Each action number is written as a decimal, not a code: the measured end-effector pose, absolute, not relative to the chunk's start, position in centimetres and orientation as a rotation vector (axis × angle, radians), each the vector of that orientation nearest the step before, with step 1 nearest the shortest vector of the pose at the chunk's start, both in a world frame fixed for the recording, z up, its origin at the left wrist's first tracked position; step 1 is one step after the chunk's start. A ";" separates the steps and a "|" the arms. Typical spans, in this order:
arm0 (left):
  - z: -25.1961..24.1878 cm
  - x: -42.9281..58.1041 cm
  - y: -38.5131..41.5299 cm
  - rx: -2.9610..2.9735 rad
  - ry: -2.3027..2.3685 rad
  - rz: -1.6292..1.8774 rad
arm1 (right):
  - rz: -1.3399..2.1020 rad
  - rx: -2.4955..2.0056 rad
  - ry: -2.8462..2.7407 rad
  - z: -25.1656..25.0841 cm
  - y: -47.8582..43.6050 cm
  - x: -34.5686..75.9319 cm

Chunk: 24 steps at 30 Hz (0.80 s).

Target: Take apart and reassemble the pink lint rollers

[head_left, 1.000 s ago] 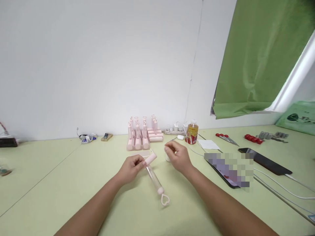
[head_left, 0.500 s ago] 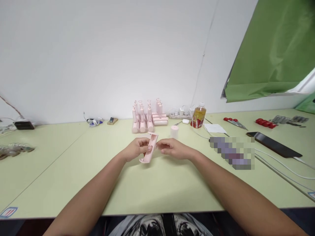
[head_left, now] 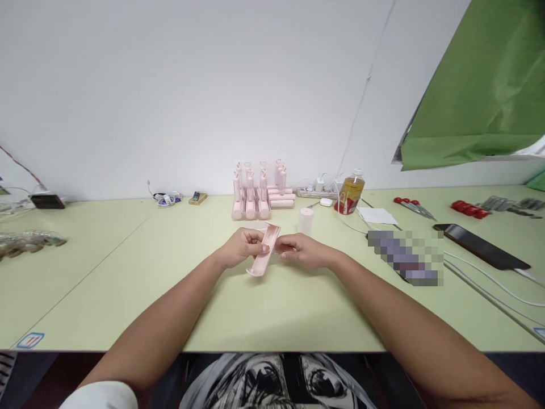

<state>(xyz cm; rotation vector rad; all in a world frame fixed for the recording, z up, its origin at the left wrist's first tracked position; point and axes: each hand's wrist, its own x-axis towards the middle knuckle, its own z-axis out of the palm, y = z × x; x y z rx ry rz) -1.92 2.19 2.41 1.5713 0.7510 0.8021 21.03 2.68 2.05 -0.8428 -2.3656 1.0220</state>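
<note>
My left hand (head_left: 244,247) is closed on a pink half-round plastic shell (head_left: 263,255), with the thumb pressed on its hollow face. The shell is tilted, its lower end toward me, and looks like the cover of a lint roller. My right hand (head_left: 304,251) is just to the right of it, fingers curled and closed around something pale or clear, mostly hidden behind the shell and fingers. Behind my right hand a whitish cylinder with a pink top (head_left: 305,220) stands upright on the table.
Several pink rollers (head_left: 251,209) with looped handles stand grouped by the wall, with pink cylinders (head_left: 281,201) lying beside them. On the right are a power strip (head_left: 317,192), a bottle (head_left: 349,193), white paper (head_left: 377,216), a blurred-out object (head_left: 404,258), a black phone (head_left: 481,245) and cables.
The camera view has shifted, so the table's front edge sits higher. The pink shell has turned slightly in my left hand, showing more of its hollow side. Both hands stay close together.
</note>
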 end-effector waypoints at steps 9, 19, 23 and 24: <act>4.8 -5.6 3.6 1.808 1.187 1.078 | 0.931 -1.065 -2.294 1.0 3.9 21.6; 4.9 -9.9 5.3 2.100 1.818 0.417 | 0.888 -1.099 -2.344 0.2 3.8 21.0; 4.6 -8.2 4.3 2.278 1.459 0.229 | 0.862 -1.149 -2.329 0.3 3.8 20.9; 4.4 -7.5 4.2 2.362 1.454 0.214 | 0.846 -1.164 -2.323 0.3 3.8 20.9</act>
